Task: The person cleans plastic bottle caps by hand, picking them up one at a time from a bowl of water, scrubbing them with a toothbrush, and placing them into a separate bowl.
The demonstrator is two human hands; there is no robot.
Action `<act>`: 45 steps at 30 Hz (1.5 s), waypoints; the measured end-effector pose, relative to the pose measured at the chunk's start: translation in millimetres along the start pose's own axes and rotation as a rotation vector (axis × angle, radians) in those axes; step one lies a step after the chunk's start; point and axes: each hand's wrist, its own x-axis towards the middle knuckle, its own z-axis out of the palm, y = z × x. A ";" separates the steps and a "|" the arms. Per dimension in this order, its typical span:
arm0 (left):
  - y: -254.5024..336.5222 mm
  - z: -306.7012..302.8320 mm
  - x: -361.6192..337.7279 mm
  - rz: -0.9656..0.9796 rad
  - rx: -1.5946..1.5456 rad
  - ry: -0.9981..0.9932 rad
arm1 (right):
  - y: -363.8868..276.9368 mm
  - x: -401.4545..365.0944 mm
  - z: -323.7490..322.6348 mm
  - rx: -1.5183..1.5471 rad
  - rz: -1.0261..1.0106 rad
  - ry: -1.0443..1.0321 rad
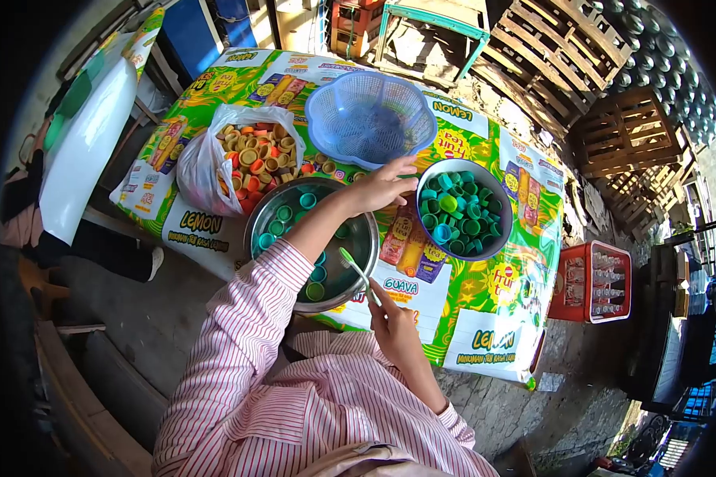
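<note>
My left hand (383,188) reaches across the big steel basin (367,238) to the rim of a smaller steel bowl (501,208). Its fingertips are pinched on what looks like a green bottle cap (406,176). The small bowl is full of green and teal caps (457,213). My right hand (393,319) sits near the table's front edge and grips a toothbrush (356,270), with the green head pointing up over the basin. Several teal caps (282,215) lie in water in the basin.
A plastic bag of orange, yellow and red caps (250,155) lies left of the basin. An empty blue plastic basket (370,119) stands behind. The table has a printed drink-advert cover (485,318). A red bottle crate (593,282) and wooden pallets (612,135) are to the right.
</note>
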 end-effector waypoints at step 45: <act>-26.4 -31.4 -166.4 0.557 0.169 0.535 | -51.1 9.8 -17.4 0.155 0.012 -0.119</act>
